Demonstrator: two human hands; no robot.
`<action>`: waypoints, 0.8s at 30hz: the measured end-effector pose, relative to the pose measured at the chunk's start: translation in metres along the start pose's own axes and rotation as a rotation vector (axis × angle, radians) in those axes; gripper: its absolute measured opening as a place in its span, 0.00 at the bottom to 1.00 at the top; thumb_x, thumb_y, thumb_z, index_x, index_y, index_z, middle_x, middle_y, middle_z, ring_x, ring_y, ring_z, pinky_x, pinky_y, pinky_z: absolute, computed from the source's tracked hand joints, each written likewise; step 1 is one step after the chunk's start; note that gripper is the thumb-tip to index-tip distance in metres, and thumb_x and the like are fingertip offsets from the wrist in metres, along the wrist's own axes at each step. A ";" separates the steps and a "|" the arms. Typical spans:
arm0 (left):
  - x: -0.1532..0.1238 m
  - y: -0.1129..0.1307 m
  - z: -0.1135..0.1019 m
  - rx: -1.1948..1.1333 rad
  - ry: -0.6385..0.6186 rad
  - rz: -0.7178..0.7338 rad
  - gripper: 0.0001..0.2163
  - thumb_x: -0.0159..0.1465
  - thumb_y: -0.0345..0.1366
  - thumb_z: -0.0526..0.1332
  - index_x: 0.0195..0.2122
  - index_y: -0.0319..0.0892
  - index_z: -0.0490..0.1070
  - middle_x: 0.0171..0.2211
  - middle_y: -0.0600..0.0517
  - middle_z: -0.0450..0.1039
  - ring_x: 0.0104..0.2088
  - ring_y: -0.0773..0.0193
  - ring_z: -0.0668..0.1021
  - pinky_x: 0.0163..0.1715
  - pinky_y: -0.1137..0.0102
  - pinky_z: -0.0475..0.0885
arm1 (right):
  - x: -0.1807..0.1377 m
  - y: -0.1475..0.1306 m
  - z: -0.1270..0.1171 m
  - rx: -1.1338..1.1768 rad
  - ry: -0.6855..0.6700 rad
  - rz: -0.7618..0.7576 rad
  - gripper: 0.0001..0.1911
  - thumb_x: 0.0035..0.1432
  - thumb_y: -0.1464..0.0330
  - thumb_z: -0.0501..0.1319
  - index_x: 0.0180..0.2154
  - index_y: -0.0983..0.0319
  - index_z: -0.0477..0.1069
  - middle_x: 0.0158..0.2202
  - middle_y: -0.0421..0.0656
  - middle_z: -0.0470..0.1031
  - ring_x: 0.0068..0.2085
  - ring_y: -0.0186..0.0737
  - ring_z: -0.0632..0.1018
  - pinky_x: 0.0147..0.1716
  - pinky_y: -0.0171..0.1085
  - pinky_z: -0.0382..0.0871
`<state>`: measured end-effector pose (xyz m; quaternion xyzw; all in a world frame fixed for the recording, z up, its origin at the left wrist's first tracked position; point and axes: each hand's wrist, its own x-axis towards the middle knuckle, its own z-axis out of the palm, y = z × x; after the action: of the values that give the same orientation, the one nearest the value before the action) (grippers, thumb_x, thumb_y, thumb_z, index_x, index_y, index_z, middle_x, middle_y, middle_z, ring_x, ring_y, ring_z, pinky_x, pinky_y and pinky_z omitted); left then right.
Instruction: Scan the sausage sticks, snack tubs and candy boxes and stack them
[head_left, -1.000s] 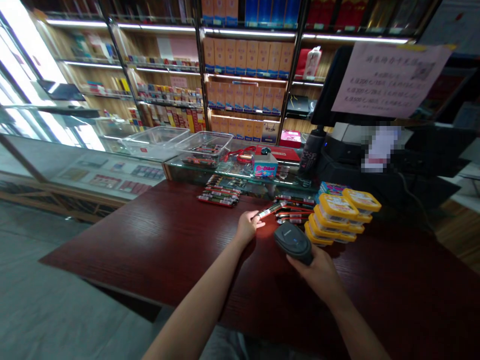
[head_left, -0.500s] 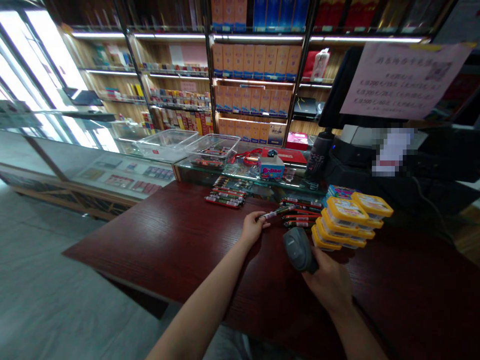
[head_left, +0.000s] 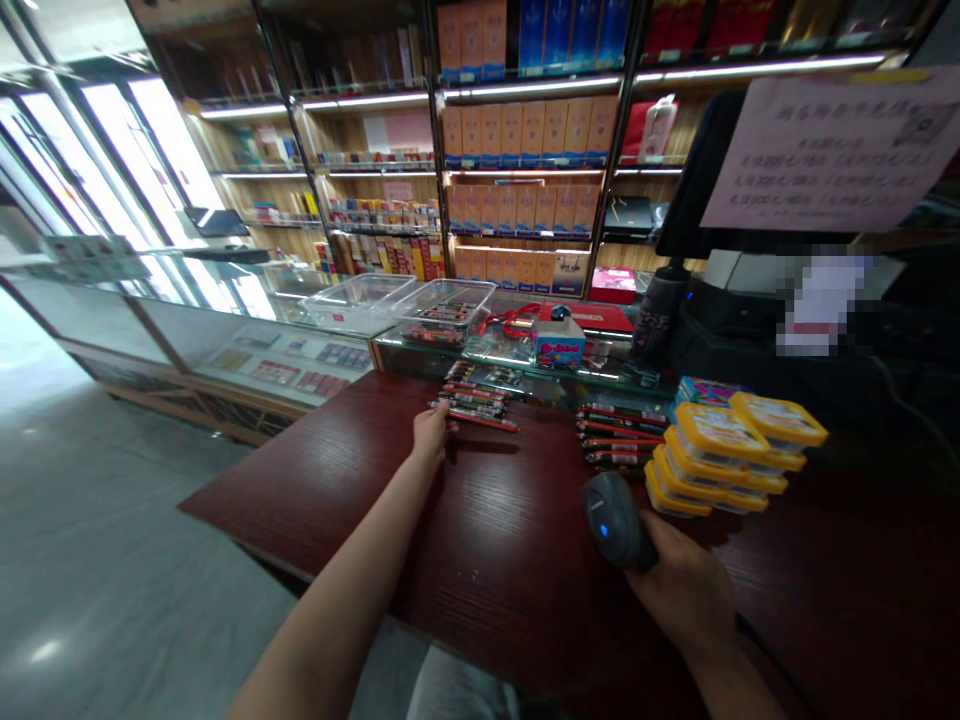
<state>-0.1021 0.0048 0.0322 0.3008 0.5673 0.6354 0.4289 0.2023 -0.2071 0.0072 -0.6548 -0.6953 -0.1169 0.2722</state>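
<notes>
My left hand pinches one end of a slim red-and-dark wrapped stick. That stick is held just above the table, beside the near edge of a left pile of similar sticks. My right hand is wrapped around the handle of a dark barcode scanner, whose blue light is lit. A second pile of sticks lies beyond the scanner. Right of it stand stacked clear tubs with yellow lids.
A dark red wooden table has a glass counter behind it. On the counter are clear plastic bins, a small blue-and-pink box and a dark bottle. At right stands a monitor with a pink notice.
My left hand has carried the stick leftward, from near the right pile to the left pile. The scanner stays in my right hand, its blue light now showing. The view has shifted slightly.
</notes>
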 end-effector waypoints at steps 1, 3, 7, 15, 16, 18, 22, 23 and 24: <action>0.006 0.003 -0.007 0.035 0.023 -0.003 0.13 0.55 0.40 0.64 0.21 0.37 0.64 0.15 0.57 0.62 0.14 0.74 0.66 0.17 0.77 0.67 | 0.000 -0.001 0.000 0.012 -0.004 0.000 0.11 0.53 0.69 0.57 0.41 0.60 0.69 0.35 0.44 0.79 0.34 0.42 0.78 0.31 0.36 0.64; 0.014 0.005 -0.015 0.097 0.054 0.001 0.12 0.57 0.38 0.62 0.21 0.38 0.63 0.15 0.57 0.62 0.15 0.73 0.67 0.19 0.75 0.69 | 0.000 -0.002 0.000 0.029 -0.015 -0.002 0.12 0.53 0.69 0.57 0.42 0.61 0.69 0.37 0.45 0.79 0.35 0.42 0.79 0.33 0.36 0.65; 0.016 0.005 -0.019 0.250 0.073 0.030 0.07 0.58 0.34 0.59 0.26 0.36 0.67 0.22 0.51 0.67 0.23 0.64 0.75 0.29 0.67 0.73 | 0.001 -0.003 0.000 0.014 -0.052 0.011 0.14 0.52 0.68 0.58 0.42 0.61 0.69 0.38 0.45 0.79 0.35 0.43 0.79 0.33 0.36 0.66; -0.008 -0.009 -0.014 1.153 -0.202 0.747 0.20 0.55 0.29 0.61 0.50 0.45 0.71 0.49 0.44 0.63 0.51 0.53 0.70 0.54 0.61 0.63 | 0.003 -0.001 0.001 0.011 -0.089 0.024 0.14 0.51 0.69 0.59 0.42 0.61 0.70 0.36 0.44 0.79 0.35 0.43 0.79 0.32 0.36 0.66; -0.008 -0.011 -0.012 1.207 -0.243 0.791 0.20 0.55 0.31 0.62 0.50 0.46 0.71 0.50 0.45 0.64 0.52 0.52 0.68 0.55 0.60 0.61 | 0.003 -0.001 0.002 0.007 -0.093 0.021 0.14 0.51 0.69 0.59 0.42 0.61 0.70 0.36 0.44 0.79 0.34 0.43 0.79 0.32 0.36 0.66; -0.005 -0.013 -0.007 1.280 -0.288 0.820 0.19 0.56 0.35 0.64 0.50 0.47 0.72 0.51 0.46 0.65 0.52 0.51 0.66 0.54 0.59 0.60 | 0.003 0.000 0.003 -0.002 -0.093 0.024 0.14 0.51 0.68 0.59 0.42 0.60 0.70 0.37 0.43 0.79 0.34 0.43 0.79 0.32 0.36 0.66; 0.001 -0.018 0.003 1.326 -0.342 0.806 0.16 0.57 0.36 0.63 0.47 0.46 0.74 0.46 0.47 0.70 0.48 0.54 0.68 0.50 0.63 0.62 | 0.002 0.002 0.005 0.002 -0.088 0.016 0.14 0.51 0.68 0.58 0.42 0.60 0.70 0.37 0.42 0.79 0.35 0.42 0.79 0.32 0.36 0.66; 0.000 -0.019 0.005 1.323 -0.351 0.812 0.15 0.58 0.36 0.63 0.47 0.45 0.74 0.46 0.46 0.70 0.47 0.54 0.69 0.49 0.64 0.62 | 0.002 0.003 0.005 0.008 -0.091 0.010 0.14 0.51 0.68 0.58 0.42 0.60 0.70 0.38 0.43 0.79 0.35 0.42 0.79 0.32 0.36 0.66; -0.001 -0.020 0.006 1.321 -0.361 0.824 0.15 0.58 0.35 0.62 0.47 0.44 0.74 0.46 0.46 0.70 0.46 0.55 0.69 0.48 0.64 0.62 | 0.002 0.003 0.005 0.013 -0.095 0.004 0.14 0.51 0.68 0.58 0.42 0.60 0.70 0.38 0.43 0.79 0.35 0.42 0.79 0.32 0.35 0.66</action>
<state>-0.0923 0.0067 0.0135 0.7763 0.5915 0.2170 -0.0219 0.2044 -0.2022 0.0035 -0.6592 -0.7069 -0.0805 0.2433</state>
